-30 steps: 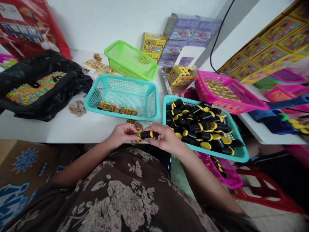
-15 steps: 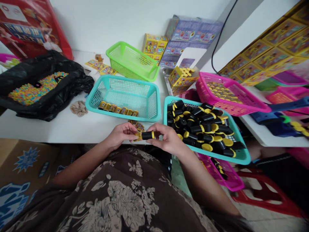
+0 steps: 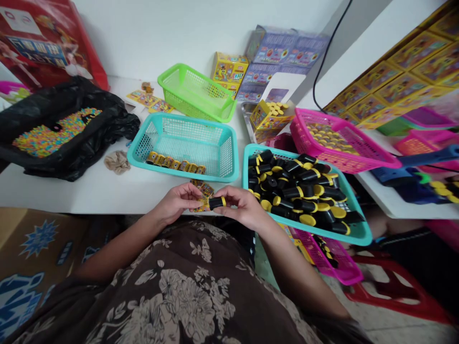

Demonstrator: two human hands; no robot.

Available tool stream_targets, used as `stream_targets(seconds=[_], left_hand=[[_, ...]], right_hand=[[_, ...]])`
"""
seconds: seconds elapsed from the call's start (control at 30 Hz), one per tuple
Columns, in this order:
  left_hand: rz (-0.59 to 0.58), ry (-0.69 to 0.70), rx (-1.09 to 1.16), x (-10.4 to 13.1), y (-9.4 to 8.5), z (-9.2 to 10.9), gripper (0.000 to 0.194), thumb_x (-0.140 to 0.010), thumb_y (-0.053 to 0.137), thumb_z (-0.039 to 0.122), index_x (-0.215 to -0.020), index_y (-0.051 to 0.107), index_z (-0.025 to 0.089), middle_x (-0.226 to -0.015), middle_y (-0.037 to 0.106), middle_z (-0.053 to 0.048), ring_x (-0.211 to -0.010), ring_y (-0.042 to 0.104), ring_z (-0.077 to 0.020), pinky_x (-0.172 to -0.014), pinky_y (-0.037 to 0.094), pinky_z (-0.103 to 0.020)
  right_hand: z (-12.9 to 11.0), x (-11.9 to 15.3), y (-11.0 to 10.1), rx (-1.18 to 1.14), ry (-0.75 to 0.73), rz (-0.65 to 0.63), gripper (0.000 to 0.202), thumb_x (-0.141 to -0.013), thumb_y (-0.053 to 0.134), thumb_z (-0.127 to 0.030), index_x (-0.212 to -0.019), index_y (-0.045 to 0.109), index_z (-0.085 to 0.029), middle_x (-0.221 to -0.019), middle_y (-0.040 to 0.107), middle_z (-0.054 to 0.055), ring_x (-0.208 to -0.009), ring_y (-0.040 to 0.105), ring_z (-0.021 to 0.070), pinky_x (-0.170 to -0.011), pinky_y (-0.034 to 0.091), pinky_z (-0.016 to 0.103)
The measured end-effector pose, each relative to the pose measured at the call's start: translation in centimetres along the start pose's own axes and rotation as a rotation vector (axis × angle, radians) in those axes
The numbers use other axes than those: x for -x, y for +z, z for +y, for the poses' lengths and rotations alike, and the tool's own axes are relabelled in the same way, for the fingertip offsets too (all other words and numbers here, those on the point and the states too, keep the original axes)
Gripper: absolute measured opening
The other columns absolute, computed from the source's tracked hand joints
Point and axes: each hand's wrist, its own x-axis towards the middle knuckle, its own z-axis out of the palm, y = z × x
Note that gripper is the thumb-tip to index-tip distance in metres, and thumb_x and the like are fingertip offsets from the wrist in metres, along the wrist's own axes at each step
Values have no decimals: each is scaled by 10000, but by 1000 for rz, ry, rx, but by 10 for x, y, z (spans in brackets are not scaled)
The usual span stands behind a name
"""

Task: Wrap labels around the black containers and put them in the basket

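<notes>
Closed fingers of my left hand (image 3: 178, 202) pinch a small yellow printed sleeve (image 3: 203, 205) above the table's front edge. My right hand (image 3: 244, 207) grips a small black tub with a yellow lid (image 3: 215, 203) by its lid end, its black end against or close to the sleeve. Just beyond the hands lies a little pile of printed sleeves (image 3: 201, 184). A turquoise basket (image 3: 229, 177) behind it holds a row of tubs wrapped in yellow print (image 3: 175, 164). To the right, another turquoise basket (image 3: 364, 234) is heaped with plain black tubs with yellow lids (image 3: 297, 191).
A black-lined bin (image 3: 21, 165) of colourful candies stands left, beside a crumpled cloth (image 3: 117, 161). Behind are a green basket (image 3: 172, 91) and stacked boxes (image 3: 274, 45). A pink basket (image 3: 380, 160) and a red stool (image 3: 405, 298) are at right, near another person's leg.
My right hand has shifted slightly left with the black tub, bringing it closer to the sleeve in my left hand. The baskets stay where they were.
</notes>
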Motion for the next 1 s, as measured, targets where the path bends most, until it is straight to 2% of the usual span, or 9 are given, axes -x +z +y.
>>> stream_targets(seconds=[0.1, 0.3, 0.4, 0.53, 0.73, 0.87, 1.0], left_hand=[[21, 18, -35, 1, -1, -1, 312, -561, 870, 167, -786, 657, 129, -748, 662, -2, -620, 570, -86, -554, 443, -213], [20, 19, -107, 3, 0, -2, 331, -574, 874, 200, -812, 653, 136, -700, 654, 4, -585, 555, -88, -577, 432, -228], [17, -39, -176, 4, 0, -1, 320, -589, 867, 235, -834, 685, 139, -710, 660, 3, -588, 552, -92, -582, 413, -235], [-43, -131, -229, 5, -2, 0, 244, -608, 847, 247, -786, 725, 132, -701, 666, 0, -632, 570, -109, -638, 418, -250], [-53, -258, -14, 4, -5, -3, 259, -584, 862, 238, -778, 735, 121, -705, 702, -37, -650, 634, -139, -669, 457, -264], [-56, -321, 180, 2, -5, -8, 274, -602, 860, 207, -838, 744, 128, -796, 738, -67, -724, 681, -177, -785, 513, -334], [-104, -341, 276, -1, -5, -15, 279, -617, 850, 222, -862, 755, 131, -802, 730, -67, -720, 666, -169, -777, 514, -317]], right_hand=[[1, -2, 2, 38, -25, -12, 215, -734, 748, -302, -908, 662, -208, -774, 641, -7, -641, 545, 129, -620, 458, 293], [7, -8, 10, 130, -122, 94, 232, -745, 754, -343, -925, 690, -212, -769, 622, -10, -630, 515, 128, -615, 446, 287], [8, -9, 11, 97, -109, 44, 237, -758, 750, -374, -931, 709, -218, -775, 635, -4, -646, 527, 137, -620, 448, 292], [7, -9, 14, 64, -61, -15, 211, -754, 754, -320, -938, 714, -226, -822, 667, -1, -684, 562, 145, -651, 466, 302], [18, -13, 21, 20, -74, 38, 349, -751, 764, -370, -1057, 672, -230, -753, 634, -24, -637, 544, 136, -629, 462, 296], [26, -16, 24, 86, -165, 156, 320, -790, 738, -463, -1009, 708, -232, -809, 658, 14, -712, 589, 165, -681, 490, 321], [31, -18, 34, 132, -238, 210, 312, -803, 724, -505, -981, 739, -249, -804, 653, 31, -780, 613, 195, -731, 513, 354]])
